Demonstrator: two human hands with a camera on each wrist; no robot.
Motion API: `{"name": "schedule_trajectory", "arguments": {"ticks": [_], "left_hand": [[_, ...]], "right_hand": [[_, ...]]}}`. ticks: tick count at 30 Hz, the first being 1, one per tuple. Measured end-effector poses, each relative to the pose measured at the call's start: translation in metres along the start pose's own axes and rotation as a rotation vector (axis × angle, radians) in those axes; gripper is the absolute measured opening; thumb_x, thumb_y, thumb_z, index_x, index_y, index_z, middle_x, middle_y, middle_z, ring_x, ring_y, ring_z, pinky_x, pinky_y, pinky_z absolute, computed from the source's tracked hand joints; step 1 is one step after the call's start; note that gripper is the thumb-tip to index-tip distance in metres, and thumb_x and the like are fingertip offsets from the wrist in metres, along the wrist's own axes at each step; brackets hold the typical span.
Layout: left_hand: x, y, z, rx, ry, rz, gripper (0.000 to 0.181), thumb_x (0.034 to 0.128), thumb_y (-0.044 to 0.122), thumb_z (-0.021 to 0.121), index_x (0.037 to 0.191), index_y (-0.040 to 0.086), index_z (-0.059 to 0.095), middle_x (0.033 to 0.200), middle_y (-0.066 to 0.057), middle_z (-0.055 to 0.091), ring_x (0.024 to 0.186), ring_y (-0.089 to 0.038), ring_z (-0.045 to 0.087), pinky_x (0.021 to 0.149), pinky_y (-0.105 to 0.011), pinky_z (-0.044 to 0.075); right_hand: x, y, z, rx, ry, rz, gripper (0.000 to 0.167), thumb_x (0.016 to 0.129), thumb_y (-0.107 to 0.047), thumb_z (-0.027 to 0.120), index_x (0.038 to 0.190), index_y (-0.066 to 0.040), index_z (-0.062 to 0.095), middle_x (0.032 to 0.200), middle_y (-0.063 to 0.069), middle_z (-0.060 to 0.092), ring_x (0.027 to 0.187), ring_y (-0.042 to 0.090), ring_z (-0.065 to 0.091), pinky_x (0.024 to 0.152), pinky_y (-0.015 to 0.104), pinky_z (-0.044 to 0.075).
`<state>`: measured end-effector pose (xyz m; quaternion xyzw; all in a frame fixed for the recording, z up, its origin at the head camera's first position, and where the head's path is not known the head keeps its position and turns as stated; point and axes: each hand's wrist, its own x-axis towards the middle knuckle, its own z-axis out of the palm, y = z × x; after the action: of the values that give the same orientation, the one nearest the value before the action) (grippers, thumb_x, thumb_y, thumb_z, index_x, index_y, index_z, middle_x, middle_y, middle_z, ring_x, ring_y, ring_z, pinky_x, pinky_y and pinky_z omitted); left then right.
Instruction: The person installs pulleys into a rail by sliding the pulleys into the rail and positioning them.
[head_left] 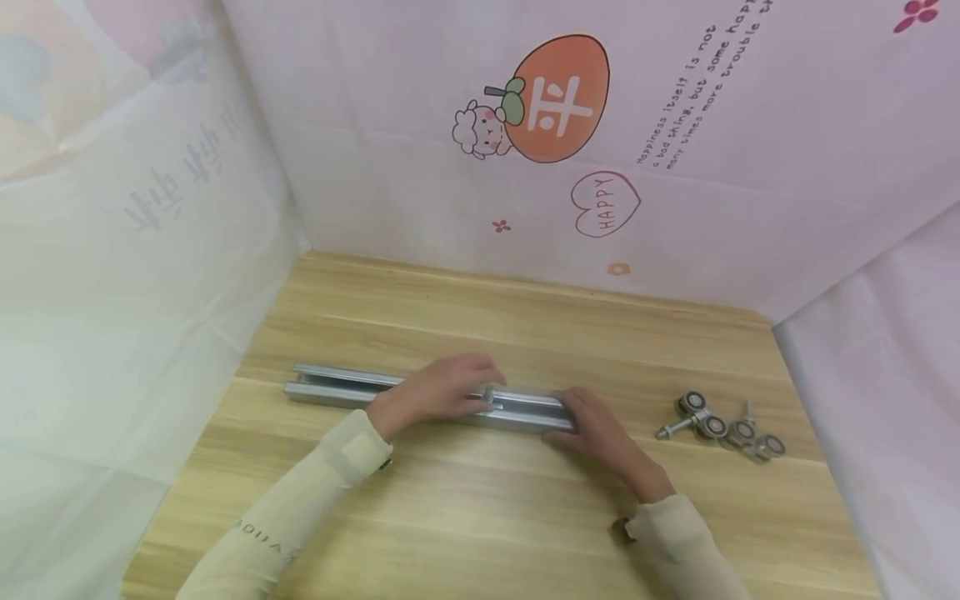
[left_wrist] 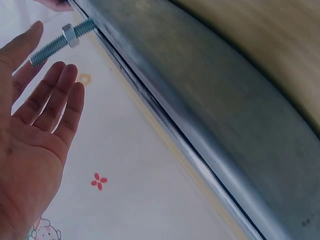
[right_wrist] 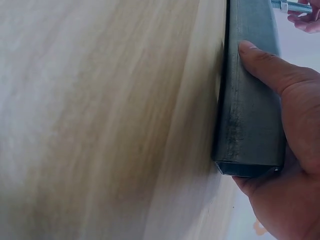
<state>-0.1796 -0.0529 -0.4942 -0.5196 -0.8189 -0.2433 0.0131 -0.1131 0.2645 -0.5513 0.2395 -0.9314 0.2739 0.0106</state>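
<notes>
From my head I see the rail point(head_left: 495, 419) lying sideways across the table point(head_left: 487, 517), slot up, which probably lets the bolt point(head_left: 489, 395) stand clear; my left hand point(head_left: 447, 387) is at that bolt, my right hand point(head_left: 596, 425) at the rail's right end, and two trolleys point(head_left: 711, 427) lie to the right, likely kept within easy reach. At my left wrist, the bolt juts from the slot with a nut point(left_wrist: 70, 35) partway along its thread; my fingers are loosely spread about its tip, perhaps to leave it free, and whether one touches I cannot tell. At my right wrist, I grip the rail, thumb point(right_wrist: 260, 57) against its near wall, other fingers mostly hidden behind, presumably to stop it sliding.
</notes>
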Motion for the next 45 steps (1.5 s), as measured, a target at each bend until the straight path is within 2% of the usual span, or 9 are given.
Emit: {"name": "schedule_trajectory", "arguments": {"ticks": [12,17,21,28,38,45], "left_hand": [[0.011,0.008,0.003,0.086,-0.092,-0.041,0.024,0.0936,0.018,0.081,0.115,0.012,0.075,0.105,-0.001,0.072,0.093,-0.015,0.068,0.086,-0.028,0.06],[0.015,0.011,0.005,0.117,-0.157,-0.09,0.012,0.094,0.017,0.08,0.104,0.013,0.075,0.097,0.002,0.07,0.088,-0.013,0.066,0.081,-0.026,0.058],[0.017,0.013,0.005,0.098,-0.194,-0.133,0.007,0.0941,0.013,0.08,0.099,0.013,0.075,0.094,0.002,0.071,0.085,-0.013,0.067,0.079,-0.026,0.059],[0.019,0.015,0.003,0.058,-0.222,-0.16,0.005,0.0931,0.009,0.08,0.095,0.01,0.075,0.09,-0.001,0.074,0.082,-0.015,0.068,0.076,-0.025,0.059],[0.021,0.016,0.0,0.067,-0.279,-0.189,0.008,0.0911,0.01,0.082,0.097,0.009,0.076,0.092,-0.003,0.075,0.085,-0.017,0.07,0.08,-0.027,0.06],[0.018,0.014,-0.001,0.062,-0.274,-0.19,0.009,0.0904,0.01,0.082,0.096,0.009,0.076,0.092,-0.003,0.076,0.085,-0.017,0.07,0.082,-0.028,0.06]], "right_hand": [[0.0,-0.001,-0.002,0.007,0.001,0.042,0.06,0.082,-0.027,0.093,0.132,-0.006,0.067,0.116,0.007,0.071,0.107,0.026,0.064,0.093,0.049,0.057],[-0.001,-0.001,-0.001,0.014,0.018,0.034,0.06,0.082,-0.026,0.093,0.131,-0.005,0.067,0.116,0.008,0.071,0.108,0.026,0.063,0.093,0.048,0.056],[-0.001,-0.001,-0.001,0.012,0.026,0.029,0.059,0.082,-0.026,0.093,0.131,-0.005,0.068,0.115,0.007,0.071,0.107,0.025,0.063,0.092,0.047,0.056],[-0.002,-0.001,-0.001,0.011,0.046,0.018,0.06,0.08,-0.025,0.094,0.131,-0.006,0.068,0.112,0.006,0.071,0.104,0.023,0.062,0.089,0.044,0.055],[-0.004,-0.001,0.004,0.023,0.065,0.005,0.058,0.081,-0.025,0.093,0.13,-0.006,0.068,0.111,0.004,0.071,0.103,0.021,0.061,0.088,0.042,0.055],[-0.005,-0.001,0.005,0.025,0.066,0.017,0.061,0.08,-0.024,0.094,0.132,-0.005,0.068,0.113,0.005,0.071,0.104,0.022,0.062,0.09,0.044,0.055]]}}
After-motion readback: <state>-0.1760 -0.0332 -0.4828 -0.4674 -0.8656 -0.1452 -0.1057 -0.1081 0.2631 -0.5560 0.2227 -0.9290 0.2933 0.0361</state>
